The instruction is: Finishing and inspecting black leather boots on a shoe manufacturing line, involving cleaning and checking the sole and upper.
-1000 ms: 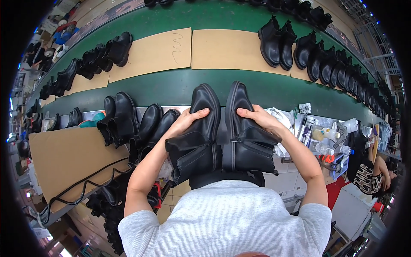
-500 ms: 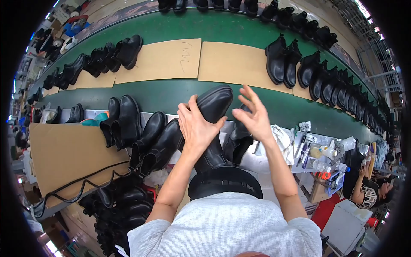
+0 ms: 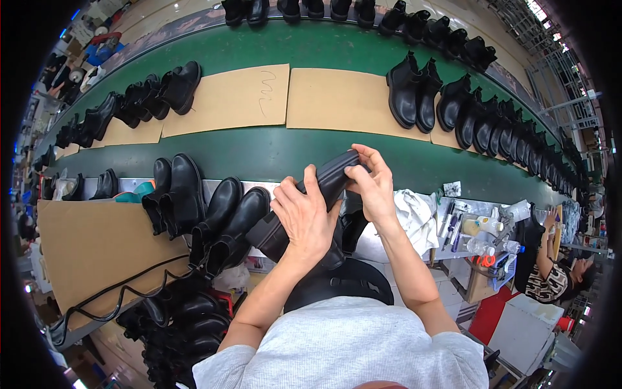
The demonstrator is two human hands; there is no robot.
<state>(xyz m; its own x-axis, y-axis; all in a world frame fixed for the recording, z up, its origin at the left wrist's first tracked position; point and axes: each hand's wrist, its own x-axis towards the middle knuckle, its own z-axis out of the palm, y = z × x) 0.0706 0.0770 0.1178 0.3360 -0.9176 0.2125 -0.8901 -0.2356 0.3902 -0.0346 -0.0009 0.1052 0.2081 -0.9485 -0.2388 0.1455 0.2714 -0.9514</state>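
A black leather ankle boot (image 3: 329, 178) is held tilted in front of me, its toe to the upper right and its sole edge turned up. My left hand (image 3: 301, 217) is wrapped round the middle of the boot, thumb on the near side. At the toe, my right hand (image 3: 374, 188) pinches the sole's rim between thumb and fingers. Behind the held boot stands another black boot (image 3: 353, 227), mostly hidden by my hands. Just left of my left hand, a pair of black boots (image 3: 243, 223) rests at the bench edge.
Beyond lies a green conveyor belt (image 3: 246, 146) with cardboard sheets (image 3: 337, 97) and rows of black boots (image 3: 405, 91). To the right are a white cloth (image 3: 414, 217), pens and bottles (image 3: 479, 246). A coiled black cable (image 3: 123, 288) hangs at lower left. A person (image 3: 551, 272) sits far right.
The boot has turned and dropped lower, its sole side now facing up. My right hand, apart from it before, has closed on the toe. The view has shifted slightly.
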